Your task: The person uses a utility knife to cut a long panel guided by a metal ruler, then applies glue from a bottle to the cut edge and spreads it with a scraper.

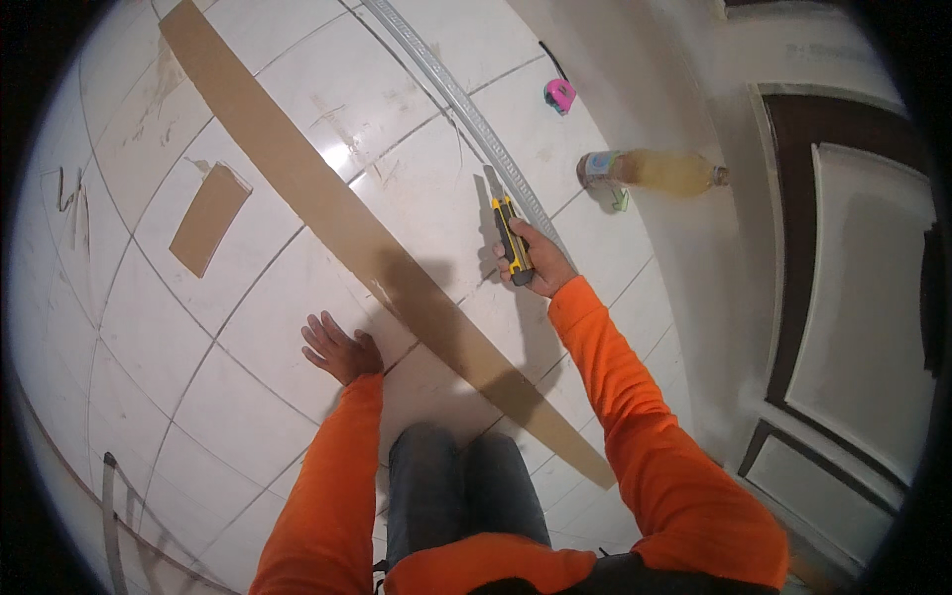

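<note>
**Kneeling on tile, knife in right hand, long brown strip between the hands**

Head view:

- Right hand is closed around a yellow-and-black utility knife, blade end pointing away from the body. Grip is a full fist on the handle, so the knife looks held ready, not set down. Knife tip sits near a long grey metal rail that runs diagonally up the floor; can't tell if the blade touches it.
- Left hand is flat on the white tiled floor, fingers spread, holding nothing. Looks like a brace for body weight while kneeling. It lies just beside the strip, not on it.
- Long brown cardboard strip lies flat, running diagonally from top left to lower right, passing between the two hands. Lower end stops near the right sleeve.
- Knees in blue jeans sit at the strip's near side.

Around:

- Small brown cardboard offcut lies well apart, left of the strip.
- Pink tape measure lies beyond the rail, near the wall.
- Plastic bottle of yellowish liquid lies on its side just right of the rail, close to the knife hand; nearest thing in the way on that side.
- Dark-framed panelled door on the right.
- Thin scraps at far left, another curved strip at bottom left.
</note>
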The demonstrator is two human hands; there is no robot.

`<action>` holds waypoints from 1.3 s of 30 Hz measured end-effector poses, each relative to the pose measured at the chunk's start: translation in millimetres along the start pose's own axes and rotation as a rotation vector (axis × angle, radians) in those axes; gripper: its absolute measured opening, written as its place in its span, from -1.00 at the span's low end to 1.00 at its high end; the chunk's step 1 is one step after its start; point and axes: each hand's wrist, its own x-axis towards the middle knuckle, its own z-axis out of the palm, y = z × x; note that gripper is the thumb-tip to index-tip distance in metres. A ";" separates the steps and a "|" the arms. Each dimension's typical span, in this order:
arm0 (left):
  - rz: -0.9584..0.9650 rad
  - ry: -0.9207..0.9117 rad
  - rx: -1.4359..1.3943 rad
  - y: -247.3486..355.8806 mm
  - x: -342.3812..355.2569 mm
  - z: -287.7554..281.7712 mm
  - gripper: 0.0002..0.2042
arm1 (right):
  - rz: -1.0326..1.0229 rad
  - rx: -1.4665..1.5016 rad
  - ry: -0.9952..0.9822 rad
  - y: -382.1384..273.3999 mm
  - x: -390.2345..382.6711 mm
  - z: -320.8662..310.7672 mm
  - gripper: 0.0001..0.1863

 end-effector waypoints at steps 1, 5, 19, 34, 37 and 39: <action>0.025 0.061 0.002 0.4 0.0 2.2 -0.30 | -0.013 0.020 -0.018 7.8 -0.9 2.5 -0.62; 0.045 0.162 0.000 0.4 -3.5 11.1 -0.34 | -0.160 0.086 0.073 -4.9 0.9 2.9 -0.63; 0.097 0.198 0.067 10.6 -7.1 10.3 -0.34 | -0.622 -0.379 0.397 -99.6 69.0 -53.3 -0.81; 0.054 0.184 0.060 0.7 -4.9 17.2 -0.23 | -1.278 -0.317 0.963 -147.0 33.7 -175.5 -0.13; 0.071 0.152 0.010 -2.5 -5.0 11.8 -0.23 | -1.405 -0.335 0.743 -160.6 24.8 -120.4 -0.23; 0.092 0.132 -0.014 -5.3 -5.2 9.4 -0.25 | -1.313 -0.396 0.753 -161.0 16.8 -87.5 -0.25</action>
